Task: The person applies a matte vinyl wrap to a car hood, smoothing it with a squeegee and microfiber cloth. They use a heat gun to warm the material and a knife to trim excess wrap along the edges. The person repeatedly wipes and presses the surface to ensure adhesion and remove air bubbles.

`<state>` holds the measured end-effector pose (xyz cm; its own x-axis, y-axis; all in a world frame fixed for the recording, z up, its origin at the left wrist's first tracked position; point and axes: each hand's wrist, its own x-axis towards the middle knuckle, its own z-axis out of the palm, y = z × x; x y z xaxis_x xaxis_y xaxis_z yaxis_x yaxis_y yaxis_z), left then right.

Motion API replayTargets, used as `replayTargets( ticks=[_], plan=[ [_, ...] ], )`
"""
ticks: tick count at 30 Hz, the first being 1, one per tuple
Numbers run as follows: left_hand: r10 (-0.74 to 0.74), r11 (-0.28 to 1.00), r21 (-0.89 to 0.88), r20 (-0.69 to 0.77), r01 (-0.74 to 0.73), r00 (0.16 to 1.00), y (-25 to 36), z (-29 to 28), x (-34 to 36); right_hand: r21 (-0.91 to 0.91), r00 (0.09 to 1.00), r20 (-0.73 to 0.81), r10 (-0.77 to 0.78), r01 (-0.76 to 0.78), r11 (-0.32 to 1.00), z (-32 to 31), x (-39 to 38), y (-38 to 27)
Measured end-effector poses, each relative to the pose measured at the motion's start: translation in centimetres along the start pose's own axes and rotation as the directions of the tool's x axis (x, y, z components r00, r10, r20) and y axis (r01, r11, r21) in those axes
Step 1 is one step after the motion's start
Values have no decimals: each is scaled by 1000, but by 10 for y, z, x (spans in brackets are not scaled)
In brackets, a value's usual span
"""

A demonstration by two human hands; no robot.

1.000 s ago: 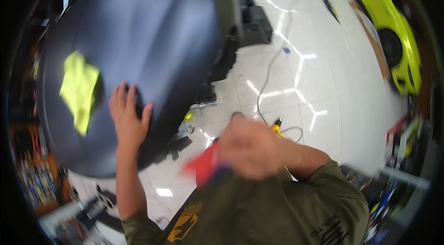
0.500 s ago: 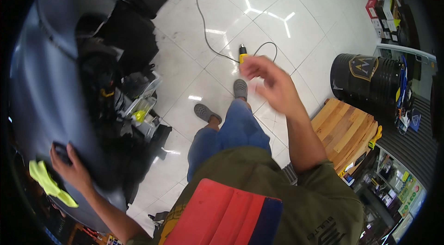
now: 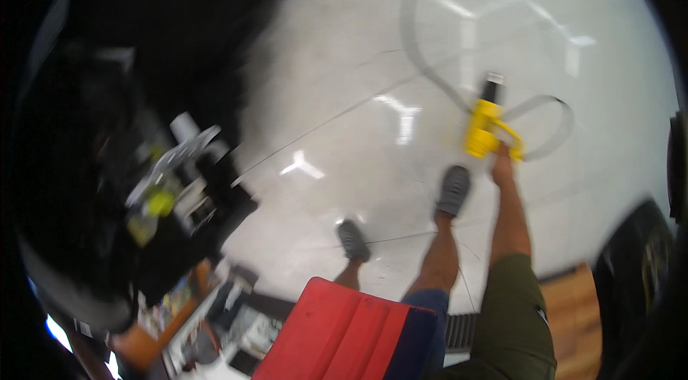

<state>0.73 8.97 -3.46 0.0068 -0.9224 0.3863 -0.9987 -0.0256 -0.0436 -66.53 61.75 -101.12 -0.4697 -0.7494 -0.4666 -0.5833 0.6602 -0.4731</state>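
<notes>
Head view, blurred by motion, looks straight down at a pale glossy floor. I see my right hand stretched down at the end of a bare forearm in an olive sleeve, reaching the yellow power tool that lies on the floor. The tool sits just ahead of the fingertips, its yellow body touching or nearly touching them; I cannot tell whether the fingers are curled around it or only laid against it. A grey cord runs from the tool's black end and loops across the tiles. My two grey shoes stand just left of the hand. My left hand is out of sight. A red and dark blue squeegee shows at the bottom edge.
</notes>
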Motion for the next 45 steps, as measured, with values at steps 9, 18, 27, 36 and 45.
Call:
replayTargets(
  ticks=[9,18,27,36,45],
  plan=[
    [-442,894,-213,-276,394,853,59,-76,-44,-148,978,190,-85,114,982,-82,-47,-212],
    [133,972,226,-324,-61,937,-90,-68,-96,902,948,210,-241,-93,421,-338,-306,-470],
    [-37,973,-232,-195,-10,980,-163,-25,-6,794,924,-371,-97,370,482,-449,-488,-648],
    [-489,310,-941,-278,-134,827,-330,-315,-147,875,806,-323,-497,454,168,-511,-591,-696],
    [-540,206,-802,384,560,749,-295,-251,-397,832,779,-3,-627,349,431,-464,-603,-721]
  ],
)
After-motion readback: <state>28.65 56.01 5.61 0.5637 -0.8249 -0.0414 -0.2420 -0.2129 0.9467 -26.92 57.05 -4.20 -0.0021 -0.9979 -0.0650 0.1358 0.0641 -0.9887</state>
